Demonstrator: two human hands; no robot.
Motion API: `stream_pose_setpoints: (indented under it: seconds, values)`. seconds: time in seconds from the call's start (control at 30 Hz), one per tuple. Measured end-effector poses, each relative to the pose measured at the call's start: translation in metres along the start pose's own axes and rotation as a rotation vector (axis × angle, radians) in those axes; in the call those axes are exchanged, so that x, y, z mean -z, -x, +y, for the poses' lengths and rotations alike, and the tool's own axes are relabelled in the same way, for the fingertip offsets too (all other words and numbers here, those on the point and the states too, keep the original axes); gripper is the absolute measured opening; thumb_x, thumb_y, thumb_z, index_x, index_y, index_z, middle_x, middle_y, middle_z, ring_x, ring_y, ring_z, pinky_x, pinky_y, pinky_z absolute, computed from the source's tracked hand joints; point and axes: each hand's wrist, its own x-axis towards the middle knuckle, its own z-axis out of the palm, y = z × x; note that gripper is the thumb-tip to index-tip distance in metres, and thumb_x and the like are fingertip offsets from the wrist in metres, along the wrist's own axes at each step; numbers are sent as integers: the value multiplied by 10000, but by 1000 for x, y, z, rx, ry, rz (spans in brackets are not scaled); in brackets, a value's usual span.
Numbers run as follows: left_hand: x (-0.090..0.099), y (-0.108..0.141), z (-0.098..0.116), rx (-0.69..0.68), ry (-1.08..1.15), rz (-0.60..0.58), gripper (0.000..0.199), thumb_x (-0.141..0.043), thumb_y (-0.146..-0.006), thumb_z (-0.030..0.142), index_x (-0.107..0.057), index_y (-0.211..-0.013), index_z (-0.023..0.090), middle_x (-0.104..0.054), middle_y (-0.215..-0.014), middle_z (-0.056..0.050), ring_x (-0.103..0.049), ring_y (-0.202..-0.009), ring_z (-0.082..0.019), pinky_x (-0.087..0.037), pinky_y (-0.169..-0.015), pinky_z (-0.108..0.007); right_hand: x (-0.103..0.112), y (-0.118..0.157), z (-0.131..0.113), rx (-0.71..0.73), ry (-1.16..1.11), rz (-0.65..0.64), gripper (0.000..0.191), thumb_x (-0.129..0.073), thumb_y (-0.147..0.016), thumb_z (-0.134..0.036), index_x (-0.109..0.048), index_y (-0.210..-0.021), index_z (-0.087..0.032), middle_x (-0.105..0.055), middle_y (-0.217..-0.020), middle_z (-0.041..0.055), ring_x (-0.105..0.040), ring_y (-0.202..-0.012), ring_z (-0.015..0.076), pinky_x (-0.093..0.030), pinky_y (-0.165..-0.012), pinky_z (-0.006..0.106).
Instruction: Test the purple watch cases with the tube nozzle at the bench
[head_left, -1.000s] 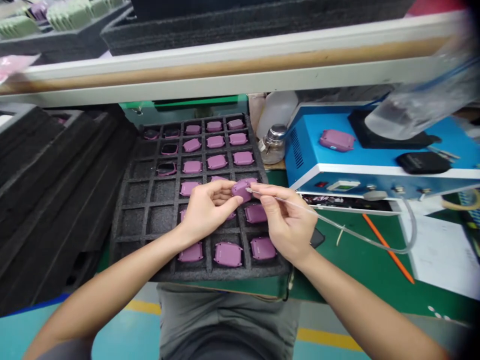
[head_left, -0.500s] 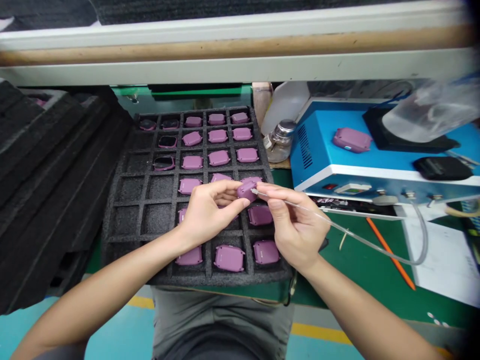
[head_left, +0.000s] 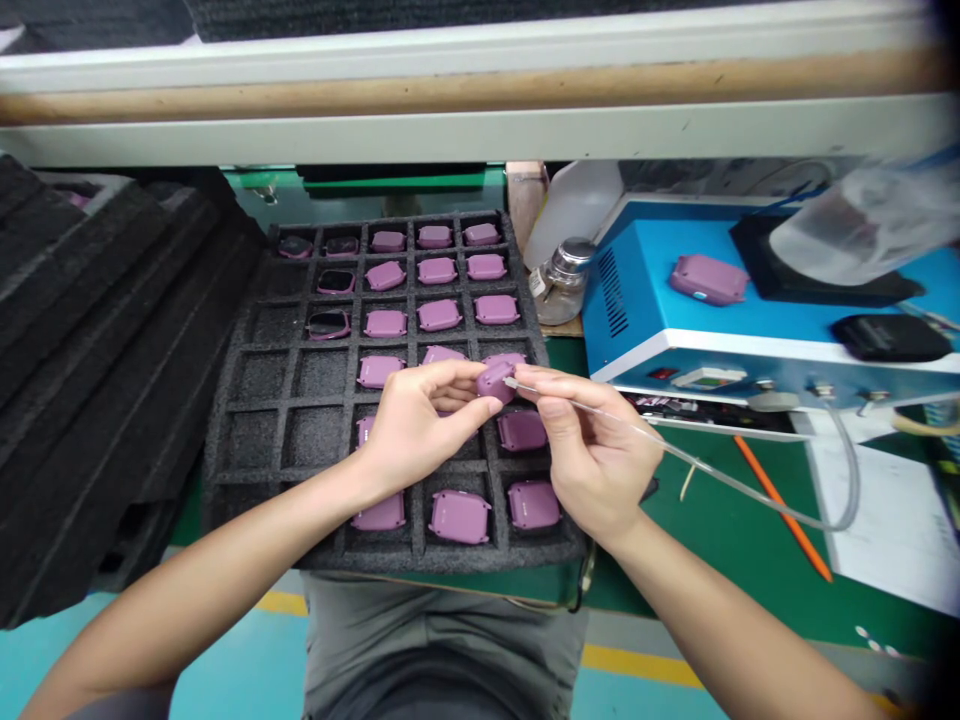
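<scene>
Between its thumb and fingers, my left hand [head_left: 420, 420] grips a purple watch case [head_left: 495, 381], tilted on edge above the foam tray. My right hand [head_left: 604, 455] is closed on a thin clear tube [head_left: 622, 424] whose pale tip meets the side of that case. Below both hands lies a black foam tray [head_left: 315, 375] divided into compartments. Several purple watch cases [head_left: 460, 516] rest in its middle and right columns, some partly hidden by my hands. A few at the upper left, such as a watch with a dark screen [head_left: 328, 324], face upward.
A blue machine [head_left: 637, 270] stands at right, with another purple watch case [head_left: 709, 279] on top. The tube curves back to its front. A glass bottle [head_left: 562, 280] stands beside it. Stacked black foam trays [head_left: 90, 400] rise at left. An orange stick [head_left: 784, 508] and paper lie at right.
Almost nothing differs. The view has shifted very slightly; both hands keep the same hold, with the tube tip still at the side of the watch case.
</scene>
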Motion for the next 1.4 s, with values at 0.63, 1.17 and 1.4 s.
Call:
stream_pose_setpoints:
  seconds: [0.63,1.17,1.4]
  values:
    - [4,0,1,38,-66,41,349,-850,-760,302,-815,-1066,137,-825,-943,-86,-791,-821,-214,-661,-779,-297,-3,-5,-1,-5,-47,-8,118,-639,-993,-221,-746,-1030,-253,-795,-1079,58,-774,-1016,206,-670,-892,378]
    - [9,-7,6,12,-140,49,306,-840,-747,337,-810,-1000,168,-826,-908,-77,-799,-791,-233,-678,-756,-336,-12,-16,-4,-29,-95,21,162,-624,-1003,-324,-746,-972,-221,-799,-1022,76,-772,-984,187,-650,-891,337]
    - [8,-5,4,37,-140,54,316,-839,-751,342,-815,-1011,165,-824,-915,-77,-795,-796,-222,-671,-772,-328,-10,-14,-5,-67,-98,15,156,-637,-997,-331,-743,-965,-221,-799,-1023,74,-770,-991,187,-652,-879,335]
